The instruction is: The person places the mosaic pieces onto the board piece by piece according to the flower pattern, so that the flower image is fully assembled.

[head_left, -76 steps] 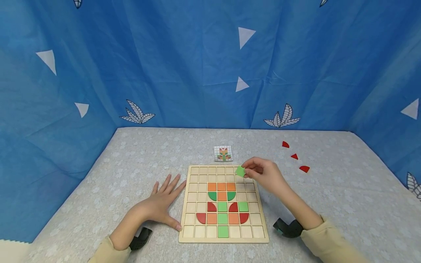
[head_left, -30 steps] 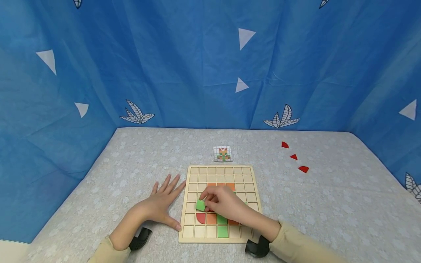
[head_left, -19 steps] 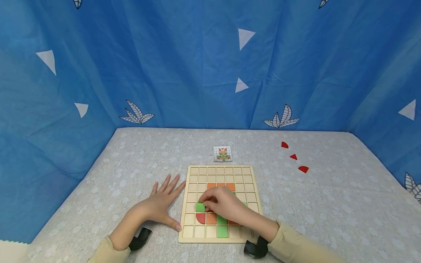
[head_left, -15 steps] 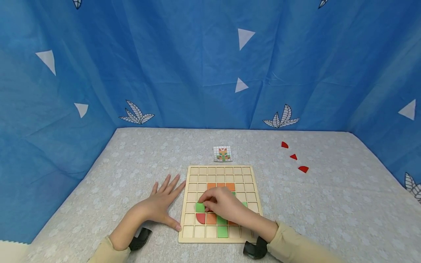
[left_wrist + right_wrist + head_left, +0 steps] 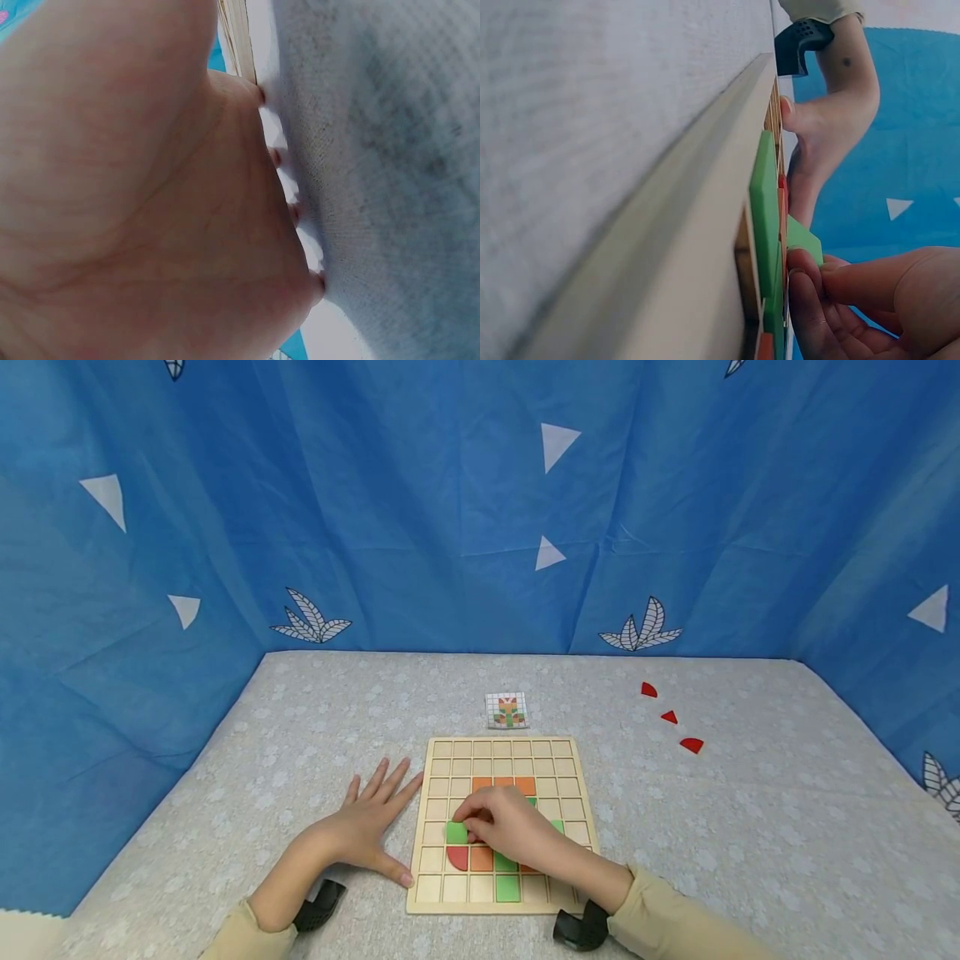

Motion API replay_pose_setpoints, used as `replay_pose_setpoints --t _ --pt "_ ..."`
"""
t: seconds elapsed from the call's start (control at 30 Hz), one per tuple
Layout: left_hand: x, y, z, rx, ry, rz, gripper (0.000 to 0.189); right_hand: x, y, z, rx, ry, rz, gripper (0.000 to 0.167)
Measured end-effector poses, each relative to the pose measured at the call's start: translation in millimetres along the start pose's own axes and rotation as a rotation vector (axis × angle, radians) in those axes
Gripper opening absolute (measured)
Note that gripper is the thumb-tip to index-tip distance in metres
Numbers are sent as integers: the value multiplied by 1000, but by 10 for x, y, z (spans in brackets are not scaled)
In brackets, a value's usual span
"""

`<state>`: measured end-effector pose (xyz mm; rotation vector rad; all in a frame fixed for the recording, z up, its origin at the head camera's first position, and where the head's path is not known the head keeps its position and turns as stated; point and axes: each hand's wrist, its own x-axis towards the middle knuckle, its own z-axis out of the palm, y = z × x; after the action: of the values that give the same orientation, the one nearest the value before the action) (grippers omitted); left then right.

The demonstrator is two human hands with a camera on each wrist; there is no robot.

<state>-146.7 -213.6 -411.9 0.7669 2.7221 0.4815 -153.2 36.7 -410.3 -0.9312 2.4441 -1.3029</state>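
My right hand [image 5: 504, 821] is over the wooden grid board [image 5: 450, 909], pinching a light green square tile [image 5: 456, 832] between thumb and fingers. That tile is at a cell in the left part of the board, just above a red quarter-circle piece [image 5: 457, 858]. In the right wrist view the pinched green tile [image 5: 804, 240] stands tilted against the board. My left hand [image 5: 367, 827] rests on the cloth with spread fingers, its thumb at the board's left edge. Orange, green and red pieces fill some middle cells; my right hand and forearm hide several of them.
A small pattern card [image 5: 507, 711] lies behind the board. To the right on the tablecloth [image 5: 750, 827] are a red quarter-circle [image 5: 648, 690], a red triangle [image 5: 670, 717] and another red quarter-circle [image 5: 692, 745]. A blue curtain [image 5: 420, 510] surrounds the table's back and sides.
My right hand has carried the green tile from the board's upper right to its left part and lowered it there. During the last half second it barely moves. My left hand stays put.
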Motion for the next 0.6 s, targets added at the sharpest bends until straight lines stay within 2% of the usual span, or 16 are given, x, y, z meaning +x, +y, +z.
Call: replay_pose_setpoints --t 0.6 --pt "-1 -9 6 7 6 4 129 -2 19 8 -48 39 -19 13"
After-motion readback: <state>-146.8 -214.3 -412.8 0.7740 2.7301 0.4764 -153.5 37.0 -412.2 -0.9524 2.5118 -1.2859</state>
